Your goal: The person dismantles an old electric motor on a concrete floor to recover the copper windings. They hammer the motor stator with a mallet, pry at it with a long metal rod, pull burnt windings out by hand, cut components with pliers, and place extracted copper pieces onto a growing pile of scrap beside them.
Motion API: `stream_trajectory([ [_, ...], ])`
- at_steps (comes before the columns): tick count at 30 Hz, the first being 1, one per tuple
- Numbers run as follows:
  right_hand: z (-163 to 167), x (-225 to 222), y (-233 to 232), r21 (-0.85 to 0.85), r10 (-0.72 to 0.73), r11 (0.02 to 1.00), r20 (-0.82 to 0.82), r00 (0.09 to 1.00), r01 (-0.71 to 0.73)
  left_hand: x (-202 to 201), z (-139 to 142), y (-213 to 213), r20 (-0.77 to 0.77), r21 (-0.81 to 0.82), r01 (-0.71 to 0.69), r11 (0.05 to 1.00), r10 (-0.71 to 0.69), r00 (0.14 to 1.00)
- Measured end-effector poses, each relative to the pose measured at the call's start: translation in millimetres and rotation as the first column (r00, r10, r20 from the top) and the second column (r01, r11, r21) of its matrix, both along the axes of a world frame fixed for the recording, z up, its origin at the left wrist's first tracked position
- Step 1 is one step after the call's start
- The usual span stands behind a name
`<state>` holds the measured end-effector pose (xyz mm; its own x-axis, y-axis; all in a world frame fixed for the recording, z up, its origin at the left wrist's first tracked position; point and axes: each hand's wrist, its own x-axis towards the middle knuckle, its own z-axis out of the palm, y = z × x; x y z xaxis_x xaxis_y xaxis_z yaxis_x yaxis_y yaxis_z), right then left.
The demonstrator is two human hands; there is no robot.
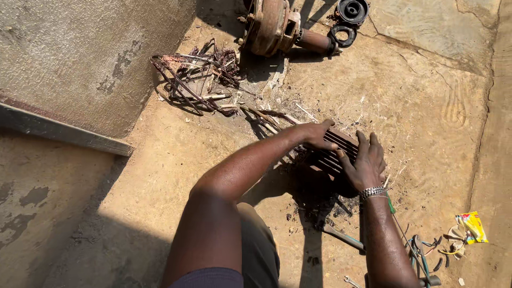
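A ribbed, rusty-brown metal motor casing (337, 153) lies on the sandy concrete ground in the middle of the head view. My left hand (316, 135) rests on its upper left edge, fingers curled over the ribs. My right hand (365, 162), with a metal bracelet at the wrist, presses flat on its right side with fingers spread over the ribs. Both hands hold the casing. Dark debris lies on the ground beneath and in front of it.
A tangle of old copper winding wire (194, 80) lies at upper left. A rusty pump body (277, 24) and black rings (352, 10) sit at the top. Hand tools (421, 256) and a yellow wrapper (472, 226) lie at lower right. A concrete wall (80, 58) rises on the left.
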<state>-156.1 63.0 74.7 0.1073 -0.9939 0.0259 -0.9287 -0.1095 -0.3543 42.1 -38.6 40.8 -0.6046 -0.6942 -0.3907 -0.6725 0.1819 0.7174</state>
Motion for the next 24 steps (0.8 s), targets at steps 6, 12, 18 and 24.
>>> stream_trajectory([
  [6, -13, 44, 1, 0.006, -0.014, 1.000, -0.363, 0.932, 0.018, 124, 0, 26, -0.094, -0.209, -0.887, 0.412, 0.894, 0.438],
  [12, -13, 41, 7, -0.116, -0.020, 0.993, -0.356, 0.934, -0.023, 113, -65, 61, -0.084, 0.656, -0.753, 0.042, 0.996, -0.018],
  [18, -18, 41, 3, -0.083, -0.014, 0.996, -0.410, 0.912, -0.022, 132, -95, 41, -0.256, 0.869, -0.495, 0.022, 0.875, -0.411],
  [24, -22, 37, 1, -0.034, -0.011, 0.999, -0.421, 0.907, -0.004, 183, -74, 49, -0.299, 0.762, -0.647, 0.005, 0.890, -0.345],
])
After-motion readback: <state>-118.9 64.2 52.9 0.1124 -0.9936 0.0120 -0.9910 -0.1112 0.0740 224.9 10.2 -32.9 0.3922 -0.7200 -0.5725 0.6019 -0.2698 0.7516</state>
